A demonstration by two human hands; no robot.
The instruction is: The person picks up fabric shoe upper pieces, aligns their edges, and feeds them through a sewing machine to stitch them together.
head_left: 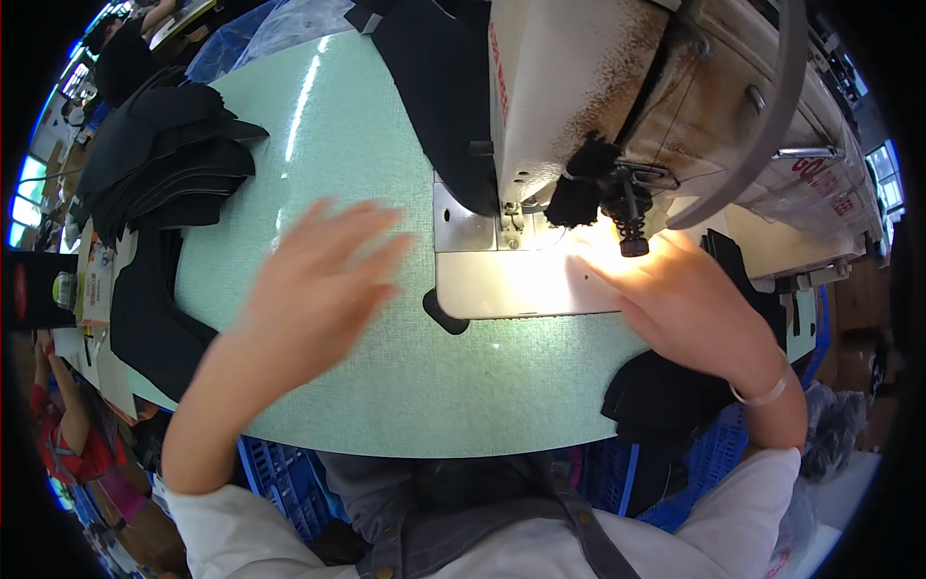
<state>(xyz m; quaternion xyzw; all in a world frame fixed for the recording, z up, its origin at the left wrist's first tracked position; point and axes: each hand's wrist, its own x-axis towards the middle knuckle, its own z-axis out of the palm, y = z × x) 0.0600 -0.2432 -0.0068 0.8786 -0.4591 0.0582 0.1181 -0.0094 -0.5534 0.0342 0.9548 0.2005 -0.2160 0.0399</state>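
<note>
My left hand (323, 289) hangs over the pale green tabletop (376, 386), smeared by motion, its fingers apart and nothing in them. My right hand (680, 304) reaches over the white bed plate (540, 285) of a sewing machine (579, 87). Its fingers look stretched toward the presser foot (511, 227), and lamp glare washes out the fingertips. Nothing shows in that hand. A long black fabric piece (434, 96) lies left of and behind the machine head, its near end close to the foot. A small rounded black piece (447, 312) pokes out at the plate's left front corner.
Stacked black fabric pieces (159, 159) sit at the far left, with longer ones (145, 318) nearer. More black pieces (666, 396) hang over the table's right front edge, above a blue crate (709, 473). A person in red (77, 429) is off to the left.
</note>
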